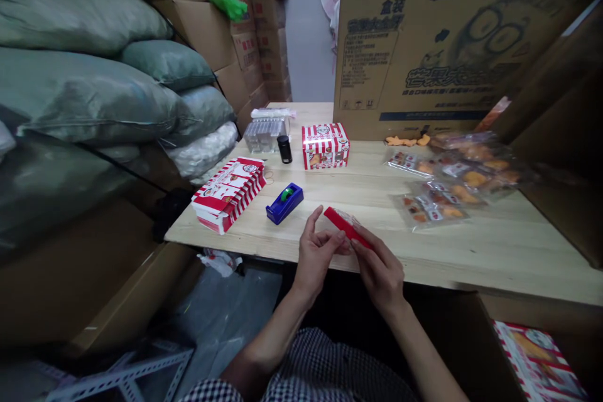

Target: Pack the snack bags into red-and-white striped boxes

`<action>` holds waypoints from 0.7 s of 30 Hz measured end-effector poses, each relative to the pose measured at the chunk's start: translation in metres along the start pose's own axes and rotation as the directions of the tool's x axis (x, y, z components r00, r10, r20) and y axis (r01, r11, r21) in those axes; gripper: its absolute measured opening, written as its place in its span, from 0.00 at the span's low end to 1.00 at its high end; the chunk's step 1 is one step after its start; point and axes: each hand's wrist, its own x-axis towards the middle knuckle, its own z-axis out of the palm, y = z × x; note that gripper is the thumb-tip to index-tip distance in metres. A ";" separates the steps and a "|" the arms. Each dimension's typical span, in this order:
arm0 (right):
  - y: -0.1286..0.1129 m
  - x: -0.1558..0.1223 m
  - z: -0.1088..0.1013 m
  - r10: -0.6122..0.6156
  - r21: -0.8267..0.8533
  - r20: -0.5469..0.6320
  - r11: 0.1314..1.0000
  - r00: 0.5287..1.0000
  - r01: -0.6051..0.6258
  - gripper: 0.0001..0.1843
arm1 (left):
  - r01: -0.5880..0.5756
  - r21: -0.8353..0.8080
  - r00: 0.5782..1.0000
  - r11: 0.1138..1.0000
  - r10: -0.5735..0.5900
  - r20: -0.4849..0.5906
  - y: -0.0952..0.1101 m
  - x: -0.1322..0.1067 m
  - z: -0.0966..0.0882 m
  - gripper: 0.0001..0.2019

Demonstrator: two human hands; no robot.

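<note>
A small red-and-white folded carton [340,221] is held above the front edge of the table. My right hand [380,267] grips it from the right side, fingers closed along it. At its near side my left hand [316,257] pinches with thumb and fingers, its index finger raised; the exact contact is partly hidden. Just left of my hands lies a blue tape dispenser [284,206] with a green roll. A stack of flat red-and-white striped cartons [230,191] sits at the table's left. Farther back stands a made-up striped box [325,147].
Clear packets of orange pieces [455,185] lie on the table's right. A black-capped jar [284,151] and clear plastic cases [266,133] stand at the back. A large cardboard box [377,75] rises behind. Sacks [85,88] are piled left. A striped box [537,358] lies lower right.
</note>
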 end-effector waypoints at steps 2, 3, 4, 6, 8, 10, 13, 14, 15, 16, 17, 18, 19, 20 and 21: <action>0.000 0.002 -0.002 -0.005 0.012 0.008 1.000 1.000 0.005 0.30 | 0.003 -0.005 1.000 1.000 -0.003 -0.011 -0.002 0.002 0.000 0.42; 0.000 0.002 -0.004 -0.005 0.015 0.014 1.000 1.000 0.005 0.30 | 0.012 0.000 1.000 1.000 -0.012 -0.003 -0.003 0.003 0.000 0.42; 0.000 0.003 -0.005 -0.001 0.015 0.017 1.000 1.000 0.000 0.29 | 0.028 0.013 1.000 1.000 -0.028 0.014 -0.003 0.004 0.000 0.43; -0.001 0.005 -0.009 0.021 0.011 0.014 1.000 1.000 -0.021 0.29 | 0.070 0.074 0.996 0.995 -0.074 0.053 -0.005 0.007 0.000 0.43; -0.005 0.008 -0.014 0.046 0.017 0.002 0.999 0.999 -0.046 0.27 | 0.055 0.185 0.997 0.981 -0.065 0.046 -0.008 0.012 -0.002 0.42; -0.011 0.013 -0.020 0.074 0.029 0.003 0.997 0.997 -0.075 0.24 | -0.093 0.361 0.993 0.928 0.112 -0.033 -0.010 0.016 -0.005 0.39; -0.024 0.026 -0.033 0.168 0.080 0.044 0.982 0.985 -0.172 0.18 | -0.440 0.654 0.810 0.616 0.586 -0.007 -0.003 0.019 -0.013 0.36; -0.028 0.030 -0.038 0.213 0.109 0.062 0.970 0.975 -0.219 0.15 | -0.542 0.703 0.716 0.461 0.691 0.099 0.003 0.019 -0.015 0.33; -0.032 0.034 -0.044 0.257 0.140 0.084 0.953 0.963 -0.267 0.13 | -0.632 0.709 0.631 0.313 0.738 0.237 0.011 0.019 -0.017 0.29; -0.036 0.038 -0.049 0.295 0.169 0.109 0.935 0.949 -0.310 0.11 | -0.710 0.677 0.566 0.195 0.730 0.382 0.020 0.018 -0.018 0.23; -0.039 0.042 -0.054 0.327 0.196 0.134 0.916 0.935 -0.349 0.10 | -0.770 0.626 0.525 0.125 0.682 0.509 0.030 0.018 -0.018 0.18; -0.041 0.044 -0.058 0.356 0.219 0.159 0.897 0.921 -0.385 0.09 | -0.810 0.577 0.509 0.106 0.615 0.602 0.039 0.018 -0.018 0.13; -0.043 0.046 -0.060 0.383 0.241 0.178 0.876 0.907 -0.417 0.08 | -0.829 0.543 0.517 0.132 0.550 0.656 0.047 0.018 -0.018 0.11; -0.043 0.047 -0.061 0.406 0.268 0.188 0.855 0.894 -0.445 0.08 | -0.830 0.525 0.542 0.189 0.498 0.678 0.052 0.019 -0.017 0.11; -0.041 0.047 -0.061 0.430 0.301 0.190 0.830 0.883 -0.469 0.07 | -0.817 0.513 0.574 0.262 0.455 0.681 0.054 0.020 -0.017 0.10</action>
